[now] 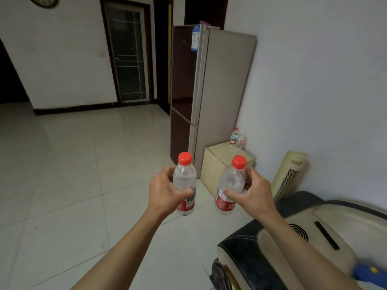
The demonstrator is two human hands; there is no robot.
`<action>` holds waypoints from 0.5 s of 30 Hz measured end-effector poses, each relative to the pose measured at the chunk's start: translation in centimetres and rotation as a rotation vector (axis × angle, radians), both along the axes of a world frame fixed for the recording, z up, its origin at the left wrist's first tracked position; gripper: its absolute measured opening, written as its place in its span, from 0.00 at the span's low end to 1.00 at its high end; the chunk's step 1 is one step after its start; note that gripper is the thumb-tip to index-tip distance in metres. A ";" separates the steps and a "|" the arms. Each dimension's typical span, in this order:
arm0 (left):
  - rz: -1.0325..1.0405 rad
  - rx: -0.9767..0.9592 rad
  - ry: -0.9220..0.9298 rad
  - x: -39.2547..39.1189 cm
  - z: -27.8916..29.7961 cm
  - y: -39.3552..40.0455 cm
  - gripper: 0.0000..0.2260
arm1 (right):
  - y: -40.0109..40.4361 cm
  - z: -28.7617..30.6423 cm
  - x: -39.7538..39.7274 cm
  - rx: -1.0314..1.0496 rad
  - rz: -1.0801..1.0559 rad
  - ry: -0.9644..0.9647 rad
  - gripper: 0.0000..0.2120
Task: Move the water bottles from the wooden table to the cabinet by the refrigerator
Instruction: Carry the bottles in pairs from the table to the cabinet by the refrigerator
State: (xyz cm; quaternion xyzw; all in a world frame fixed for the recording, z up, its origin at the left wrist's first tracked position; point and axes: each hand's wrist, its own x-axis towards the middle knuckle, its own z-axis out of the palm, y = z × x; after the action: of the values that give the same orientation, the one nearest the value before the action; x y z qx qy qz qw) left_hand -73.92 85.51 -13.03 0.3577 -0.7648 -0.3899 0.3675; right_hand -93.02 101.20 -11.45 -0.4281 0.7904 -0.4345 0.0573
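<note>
Now the refrigerator [209, 91] stands ahead, well beyond the fingers, with the low cabinet [222, 162] tucked against it, two bottles [236, 138] already on top; both hands carry one more each. The left hand [165, 191] wraps the left bottle [185, 181] upright; the right hand [253, 193] grips the right bottle [229, 185], tilted a touch. I'd say keep the fingers curled firmly round the bodies, walk in close, and set each one down on the bare near part of the cabinet top, clear of the standing pair.

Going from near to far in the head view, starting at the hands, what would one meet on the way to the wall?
Left hand and right hand gripping bottles → cabinet → two bottles on it → refrigerator.
</note>
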 end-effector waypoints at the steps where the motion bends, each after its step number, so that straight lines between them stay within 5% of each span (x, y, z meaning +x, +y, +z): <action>1: -0.014 0.003 -0.001 -0.6 0.0 -0.9 0.26 | -0.8 -0.2 -0.5 0.006 -0.004 -0.010 0.30; 15: -0.091 -0.035 -0.139 -15.2 0.4 -15.1 0.26 | -15.4 -2.1 -15.5 -0.047 -0.034 -0.093 0.28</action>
State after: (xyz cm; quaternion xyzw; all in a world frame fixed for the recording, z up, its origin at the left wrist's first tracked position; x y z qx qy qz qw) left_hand -89.11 70.42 -12.62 0.3421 -0.8108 -0.3668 0.3015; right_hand -108.51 85.82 -13.54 -0.3953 0.7834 -0.4734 0.0765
